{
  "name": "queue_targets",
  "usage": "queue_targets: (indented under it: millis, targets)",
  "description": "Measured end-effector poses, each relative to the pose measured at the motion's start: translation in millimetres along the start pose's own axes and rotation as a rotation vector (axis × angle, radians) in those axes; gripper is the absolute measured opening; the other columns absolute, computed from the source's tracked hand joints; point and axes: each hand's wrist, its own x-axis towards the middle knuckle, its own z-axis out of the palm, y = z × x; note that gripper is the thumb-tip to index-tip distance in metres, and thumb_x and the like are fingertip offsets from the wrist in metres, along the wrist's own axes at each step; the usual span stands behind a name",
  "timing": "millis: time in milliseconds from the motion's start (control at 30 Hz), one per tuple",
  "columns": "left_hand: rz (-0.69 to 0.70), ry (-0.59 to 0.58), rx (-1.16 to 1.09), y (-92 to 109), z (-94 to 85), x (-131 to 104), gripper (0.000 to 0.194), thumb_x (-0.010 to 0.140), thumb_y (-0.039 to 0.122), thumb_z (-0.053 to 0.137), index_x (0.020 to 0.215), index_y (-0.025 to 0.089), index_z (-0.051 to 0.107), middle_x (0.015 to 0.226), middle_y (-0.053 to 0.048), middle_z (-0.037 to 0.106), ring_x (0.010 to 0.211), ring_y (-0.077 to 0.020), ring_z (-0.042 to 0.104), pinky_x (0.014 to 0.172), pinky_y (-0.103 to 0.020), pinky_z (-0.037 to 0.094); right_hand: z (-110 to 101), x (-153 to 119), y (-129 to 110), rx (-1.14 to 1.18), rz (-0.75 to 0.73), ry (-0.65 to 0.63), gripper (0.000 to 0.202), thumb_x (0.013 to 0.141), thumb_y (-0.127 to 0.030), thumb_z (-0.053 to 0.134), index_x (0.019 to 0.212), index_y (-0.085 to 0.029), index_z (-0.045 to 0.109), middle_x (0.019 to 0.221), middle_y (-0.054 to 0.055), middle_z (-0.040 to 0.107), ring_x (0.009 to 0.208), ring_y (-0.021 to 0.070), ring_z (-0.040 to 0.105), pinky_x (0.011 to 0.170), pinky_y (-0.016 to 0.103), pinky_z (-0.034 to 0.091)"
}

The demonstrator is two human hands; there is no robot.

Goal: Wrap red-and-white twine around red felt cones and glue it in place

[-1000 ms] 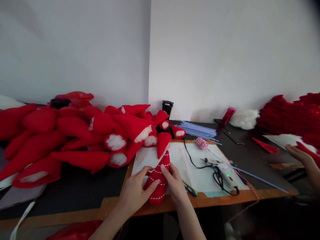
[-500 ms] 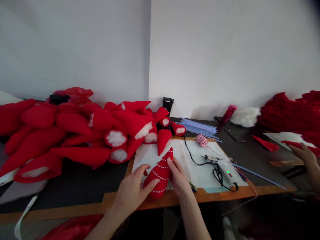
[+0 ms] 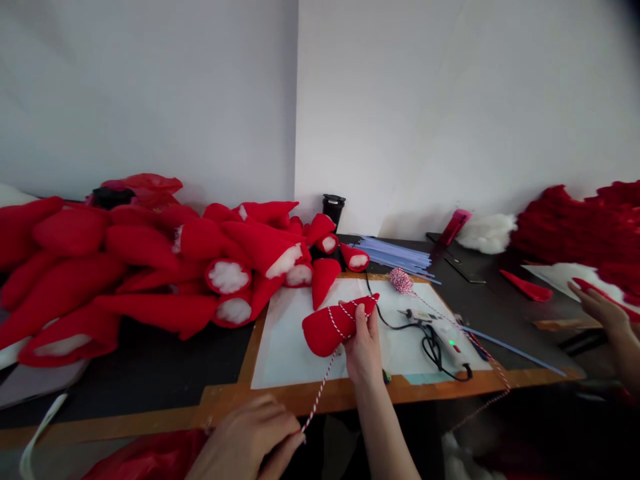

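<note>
Right hand (image 3: 364,343) clamped on red cone (image 3: 336,325), held above white paper (image 3: 285,347) | left hand (image 3: 250,441) pinching striped string (image 3: 320,390) taut near table edge (image 3: 150,433)

- Cone (image 3: 330,327): matt red felt-like cloth, wound with twisted red-and-white twine (image 3: 320,390).
- Piled cones (image 3: 150,267), left edge of desk: same cloth, fluffy white stuffing showing.
- Work sheet (image 3: 290,347): smooth white paper on an orange wood-look board (image 3: 280,400).
- Glue gun (image 3: 445,333): smooth plastic.
- Desk (image 3: 150,380): dark, matt.
</note>
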Motion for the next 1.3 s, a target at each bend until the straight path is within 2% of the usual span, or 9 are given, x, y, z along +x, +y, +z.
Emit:
queue_targets:
  millis: [100, 300, 433, 567, 633, 767, 867, 1067, 1300]
  targets:
    - [0.042, 0.01, -0.246, 14, 5.0, 13, 0.024, 0.098, 0.033, 0.045, 0.094, 0.024, 0.066, 0.096, -0.002, 0.07, 0.1, -0.0194, 0.065, 0.09, -0.03, 0.051, 4, -6, 7, 0.016, -0.014, 0.021, 0.067, 0.085, -0.052, 0.068, 0.144, -0.035, 0.042, 0.128, 0.005, 0.067, 0.106, 0.0206, 0.069, 0.081, 0.034, 0.058]
    - [-0.224, -0.202, -0.91, 5, 42.5, 31, 0.054, 0.091, 0.066, 0.047, 0.126, 0.025, 0.045, 0.078, 0.004, 0.053, 0.046, -0.007, 0.045, 0.044, -0.02, 0.04, 13, -17, -4, 0.159, 0.071, -0.05, 0.051, 0.085, -0.049, 0.072, 0.13, -0.034, 0.055, 0.122, 0.002, 0.07, 0.109, 0.0193, 0.068, 0.091, 0.036, 0.056]
    - [-0.292, 0.014, -1.024, -17, 51.9, 47, 0.076, 0.074, 0.075, 0.063, 0.128, 0.026, 0.039, 0.082, 0.001, 0.058, 0.052, -0.0104, 0.049, 0.045, -0.023, 0.042, 16, -28, -27, 0.127, 0.297, -0.163, 0.048, 0.08, -0.062, 0.07, 0.106, -0.023, 0.07, 0.107, 0.01, 0.075, 0.104, 0.0295, 0.069, 0.083, 0.042, 0.058]
    - [-0.248, 0.133, -1.333, -20, 31.7, 59, 0.059, 0.078, 0.052, 0.066, 0.129, 0.033, 0.042, 0.086, -0.003, 0.065, 0.073, -0.02, 0.063, 0.068, -0.034, 0.052, 14, -37, -39, 0.062, 0.373, -0.312, 0.05, 0.077, -0.068, 0.069, 0.097, -0.021, 0.069, 0.092, 0.01, 0.076, 0.089, 0.0311, 0.072, 0.075, 0.045, 0.058]
    - [-0.194, 0.144, -1.44, -18, 13.2, 63, 0.046, 0.079, 0.049, 0.061, 0.121, 0.031, 0.052, 0.084, -0.003, 0.064, 0.07, -0.0193, 0.062, 0.066, -0.033, 0.05, 12, -40, -39, 0.088, 0.311, -0.336, 0.043, 0.078, -0.061, 0.073, 0.101, -0.025, 0.066, 0.091, 0.006, 0.076, 0.084, 0.0279, 0.073, 0.075, 0.043, 0.057]
    - [-0.066, -0.002, -1.01, -23, -27.3, 65, 0.038, 0.085, 0.053, 0.058, 0.075, 0.017, 0.064, 0.054, 0.003, 0.044, 0.05, -0.011, 0.04, 0.051, -0.024, 0.034, 4, -43, -37, 0.072, 0.26, -0.317, 0.04, 0.079, -0.051, 0.078, 0.107, -0.026, 0.062, 0.087, 0.004, 0.076, 0.08, 0.0251, 0.072, 0.076, 0.042, 0.057]
    - [0.036, -0.018, -0.68, -30, -52.7, 63, 0.04, 0.087, 0.05, 0.062, 0.065, 0.017, 0.063, 0.062, -0.001, 0.054, 0.061, -0.0132, 0.047, 0.056, -0.024, 0.036, -5, -41, -34, 0.029, 0.248, -0.308, 0.046, 0.079, -0.05, 0.078, 0.115, -0.027, 0.062, 0.09, 0.003, 0.076, 0.082, 0.0252, 0.073, 0.079, 0.042, 0.057]
    - [0.049, 0.52, -0.993, -31, -86.9, 59, 0.026, 0.085, 0.045, 0.07, 0.089, 0.02, 0.065, 0.051, 0.009, 0.027, 0.043, -0.0053, 0.022, 0.042, -0.018, 0.019, -29, -30, -22, -0.077, 0.245, -0.242, 0.058, 0.074, -0.048, 0.083, 0.125, -0.032, 0.061, 0.12, 0.002, 0.073, 0.106, 0.0262, 0.07, 0.086, 0.04, 0.057]
    - [0.237, 1.006, -1.08, -25, -112.7, 47, 0.018, 0.078, 0.016, 0.075, 0.092, 0.016, 0.063, 0.046, 0.01, 0.035, 0.038, -0.0038, 0.03, 0.038, -0.016, 0.035, -35, -30, -27, -0.142, 0.23, -0.341, 0.053, 0.081, -0.048, 0.077, 0.129, -0.031, 0.06, 0.104, 0.001, 0.076, 0.09, 0.0225, 0.073, 0.086, 0.04, 0.056]
